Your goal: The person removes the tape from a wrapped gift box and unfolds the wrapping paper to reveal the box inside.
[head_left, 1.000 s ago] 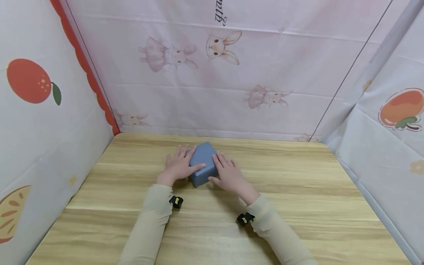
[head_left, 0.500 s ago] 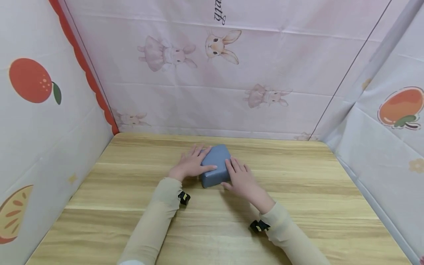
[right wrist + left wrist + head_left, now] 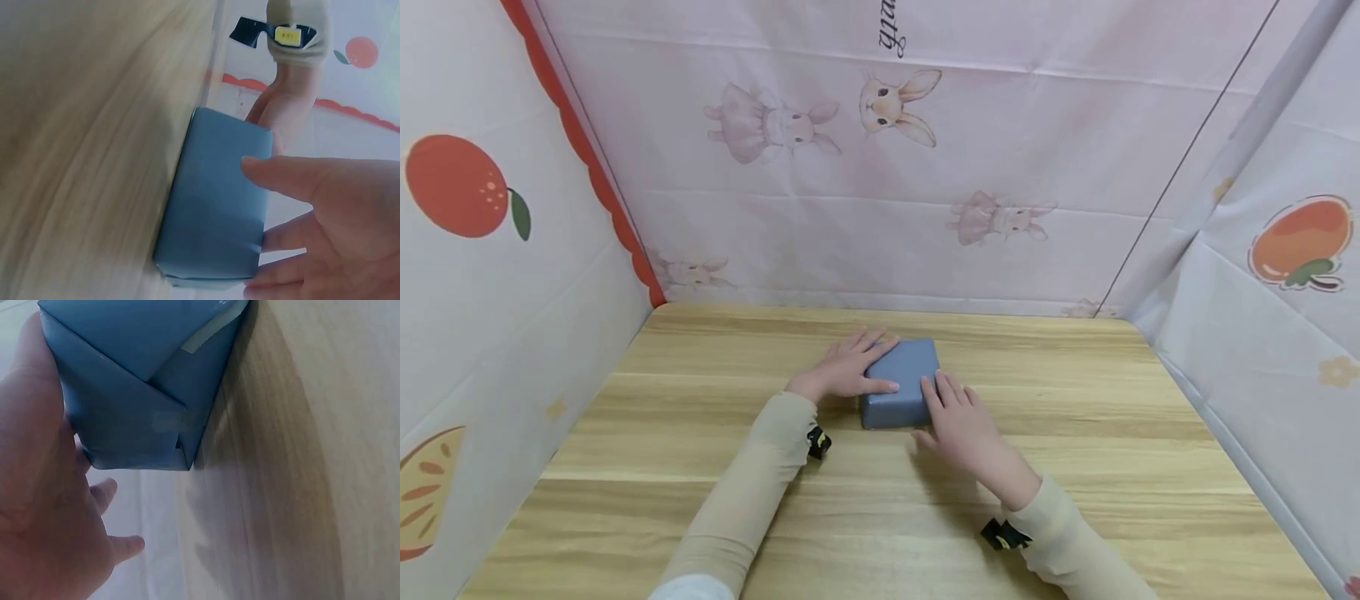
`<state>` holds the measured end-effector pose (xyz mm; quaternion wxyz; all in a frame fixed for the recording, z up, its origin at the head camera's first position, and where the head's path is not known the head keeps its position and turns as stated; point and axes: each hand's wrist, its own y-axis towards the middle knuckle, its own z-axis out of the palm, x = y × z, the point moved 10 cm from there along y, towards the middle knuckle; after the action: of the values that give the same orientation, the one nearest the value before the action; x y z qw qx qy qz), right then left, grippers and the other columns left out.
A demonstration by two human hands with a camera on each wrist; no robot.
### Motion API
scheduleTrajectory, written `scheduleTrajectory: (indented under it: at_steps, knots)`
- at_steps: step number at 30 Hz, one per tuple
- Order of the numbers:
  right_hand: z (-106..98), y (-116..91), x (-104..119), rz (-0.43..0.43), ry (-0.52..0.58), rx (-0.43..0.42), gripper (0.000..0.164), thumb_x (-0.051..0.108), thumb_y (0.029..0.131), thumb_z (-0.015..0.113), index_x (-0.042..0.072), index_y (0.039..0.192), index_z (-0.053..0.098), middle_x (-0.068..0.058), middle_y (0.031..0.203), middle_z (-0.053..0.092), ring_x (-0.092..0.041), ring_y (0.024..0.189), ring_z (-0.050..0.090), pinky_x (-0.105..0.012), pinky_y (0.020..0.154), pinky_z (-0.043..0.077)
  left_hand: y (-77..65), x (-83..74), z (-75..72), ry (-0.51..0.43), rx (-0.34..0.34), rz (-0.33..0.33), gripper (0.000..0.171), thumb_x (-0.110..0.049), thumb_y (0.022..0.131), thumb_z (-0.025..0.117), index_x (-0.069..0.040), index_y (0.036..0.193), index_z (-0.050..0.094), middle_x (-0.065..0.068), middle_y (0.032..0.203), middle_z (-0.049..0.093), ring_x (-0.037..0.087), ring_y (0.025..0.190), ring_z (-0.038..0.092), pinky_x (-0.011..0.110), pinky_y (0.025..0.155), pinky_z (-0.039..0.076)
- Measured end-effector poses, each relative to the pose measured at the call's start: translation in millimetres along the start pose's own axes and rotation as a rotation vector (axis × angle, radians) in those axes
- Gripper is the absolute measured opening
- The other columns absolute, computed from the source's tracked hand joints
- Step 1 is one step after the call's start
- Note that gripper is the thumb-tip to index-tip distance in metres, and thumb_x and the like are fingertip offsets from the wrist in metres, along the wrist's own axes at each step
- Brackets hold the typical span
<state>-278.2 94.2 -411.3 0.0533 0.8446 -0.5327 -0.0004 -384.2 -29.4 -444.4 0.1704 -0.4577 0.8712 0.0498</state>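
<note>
A box wrapped in plain blue paper (image 3: 904, 367) lies on the table between my two hands. Folded flaps and strips of tape show on the end of the wrapped box (image 3: 125, 394) in the left wrist view. My left hand (image 3: 842, 369) rests on its left side, fingers spread over the far left edge and thumb laid across the top. My right hand (image 3: 962, 429) touches the right edge of the top with extended fingertips; its thumb stands apart, near the front right corner. In the right wrist view, the right thumb (image 3: 275, 172) overlaps the box's long side.
The wood-grain table (image 3: 880, 517) ends at a pink rabbit-printed cloth (image 3: 850, 233) behind the box. Fruit-printed white cloths stand on the left (image 3: 490, 333) and right (image 3: 1285, 350). A black wrist camera (image 3: 1006, 534) sits on the right sleeve.
The wrapped box has slid to the right and turned, so its front side now faces me more squarely. Both hands have moved rightward with it, staying against its sides.
</note>
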Motion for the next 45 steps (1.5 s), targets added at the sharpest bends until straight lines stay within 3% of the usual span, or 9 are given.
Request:
scheduleTrajectory:
  at_steps: [6, 12, 21, 27, 34, 37, 45]
  knots:
    - [1, -4, -7, 0.017, 0.098, 0.054, 0.075, 0.042, 0.091, 0.065, 0.002, 0.149, 0.037, -0.027, 0.154, 0.033, -0.043, 0.143, 0.033, -0.060, 0.112, 0.032, 1.6, -3.2, -2.4, -0.028, -0.016, 0.017, 0.088, -0.074, 0.084, 0.051, -0.040, 0.155, 0.013, 0.000, 0.166, 0.003, 0.036, 0.153, -0.001, 0.069, 0.115, 0.013]
    - [-2, -1, -17, 0.000, 0.162, 0.077, 0.071, 0.042, 0.093, 0.064, 0.006, 0.149, 0.039, -0.023, 0.155, 0.033, -0.044, 0.144, 0.029, -0.061, 0.111, 0.032, -9.5, -1.1, -8.1, -0.061, -0.071, -0.028, 0.091, -0.074, 0.083, 0.052, -0.031, 0.156, 0.019, 0.004, 0.166, 0.002, 0.034, 0.153, -0.002, 0.068, 0.116, 0.011]
    - [-23, 4, -28, -0.100, 0.243, -0.055, 0.076, 0.039, 0.089, 0.069, 0.003, 0.148, 0.038, -0.025, 0.151, 0.038, -0.047, 0.139, 0.035, -0.064, 0.108, 0.034, -40.5, -0.4, -22.2, -0.172, -0.169, -0.097, 0.092, -0.069, 0.085, 0.057, -0.029, 0.157, 0.016, 0.001, 0.166, 0.005, 0.027, 0.153, -0.004, 0.065, 0.118, 0.007]
    - [-27, 11, -40, -0.138, 0.354, -0.060, 0.093, 0.044, 0.086, 0.072, 0.003, 0.154, 0.024, -0.023, 0.156, 0.030, -0.046, 0.144, 0.028, -0.061, 0.113, 0.030, -55.0, 2.2, -26.7, -0.221, -0.208, -0.107, 0.096, -0.067, 0.085, 0.059, -0.027, 0.158, 0.011, -0.001, 0.165, 0.007, 0.026, 0.153, -0.003, 0.062, 0.119, 0.005]
    - [-12, 20, -58, -0.078, 0.492, 0.004, 0.107, 0.050, 0.081, 0.075, 0.010, 0.157, 0.012, -0.017, 0.163, 0.014, -0.041, 0.149, 0.014, -0.060, 0.118, 0.020, -55.4, 1.8, -18.2, -0.261, -0.196, -0.099, 0.109, -0.065, 0.080, 0.067, -0.019, 0.158, 0.007, 0.003, 0.165, 0.005, 0.030, 0.153, 0.003, 0.054, 0.122, 0.007]
    - [0, 22, -64, -0.069, 0.529, 0.035, 0.111, 0.047, 0.080, 0.076, 0.005, 0.157, 0.008, -0.021, 0.163, 0.010, -0.043, 0.150, 0.011, -0.060, 0.119, 0.016, -51.5, 2.1, -11.2, -0.285, -0.180, -0.087, 0.113, -0.064, 0.078, 0.069, -0.014, 0.158, 0.007, 0.009, 0.165, 0.008, 0.032, 0.153, 0.008, 0.050, 0.122, 0.010]
    - [31, 26, -76, -0.044, 0.546, 0.115, 0.108, 0.043, 0.081, 0.077, -0.005, 0.154, 0.012, -0.027, 0.160, 0.016, -0.045, 0.148, 0.015, -0.059, 0.118, 0.017, -46.5, 12.3, 5.1, -0.326, -0.124, -0.089, 0.120, -0.063, 0.073, 0.075, -0.012, 0.158, 0.006, 0.016, 0.164, 0.011, 0.036, 0.152, 0.009, 0.050, 0.122, 0.011]
